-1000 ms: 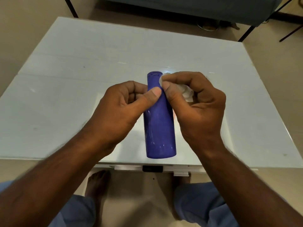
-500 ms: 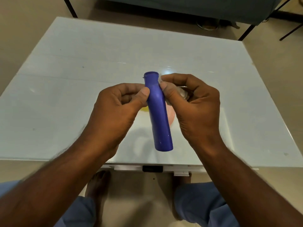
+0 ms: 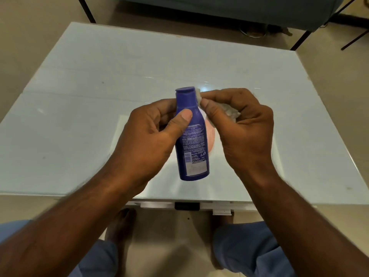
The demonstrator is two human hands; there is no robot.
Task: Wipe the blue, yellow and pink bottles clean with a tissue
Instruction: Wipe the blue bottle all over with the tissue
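Desk (image 3: 79, 108) is pale and glossy; you work above its near-centre, so anything dropped lands on it, not the floor. Beyond the far edge: a dark upholstered seat (image 3: 219, 7) on thin black legs, well apart and out of the way.

Your left hand (image 3: 147, 140) has its grip round the blue bottle (image 3: 192, 140), thumb on the front below the shoulder, fingers behind. It's held off the desk, cap away from you, printed back label facing up, which leaves the neck and cap sides exposed for wiping.

Your right hand (image 3: 239, 124) pinches the tissue (image 3: 229, 112) between thumb and forefinger, the rest bunched in the palm. A small corner pokes out and touches the right side of the cap: a narrow contact that suits the neck groove.

Pink bottle (image 3: 210, 134) lies on the desk directly behind the blue one, mostly hidden, only a sliver showing. Yellow bottle isn't visible, probably covered by your left hand. Neither blocks the wipe; your own thumb covers a patch you'll need to regrip to reach.
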